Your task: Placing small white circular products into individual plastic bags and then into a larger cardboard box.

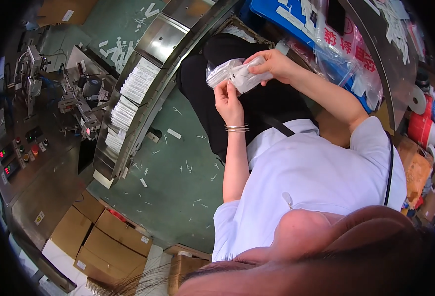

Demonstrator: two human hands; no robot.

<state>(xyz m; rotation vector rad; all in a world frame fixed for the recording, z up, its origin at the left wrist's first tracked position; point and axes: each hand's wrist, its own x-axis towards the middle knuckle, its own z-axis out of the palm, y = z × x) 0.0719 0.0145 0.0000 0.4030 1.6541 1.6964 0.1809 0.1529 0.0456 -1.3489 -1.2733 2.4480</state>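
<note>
Above my dark-trousered lap is a clear plastic bag (219,70) of flat white packets, held between both hands. My right hand (276,68) grips the bag's right end, thumb on top and fingers around it. From below, my left hand (230,102) pinches the lower edge between thumb and fingers, a set of thin bangles on its wrist. The print on the packets is too small to make out. To the left of my knees, a metal chute (164,39) holds rows of upright white paper packets (139,81), packed close together.
A machine with a button panel (26,152) stands at the left. Cardboard boxes (113,239) sit below it. Paper slips and small hooked white pieces (189,168) litter the green floor. A blue bin (296,22) with printed plastic bags (348,49) is at the upper right.
</note>
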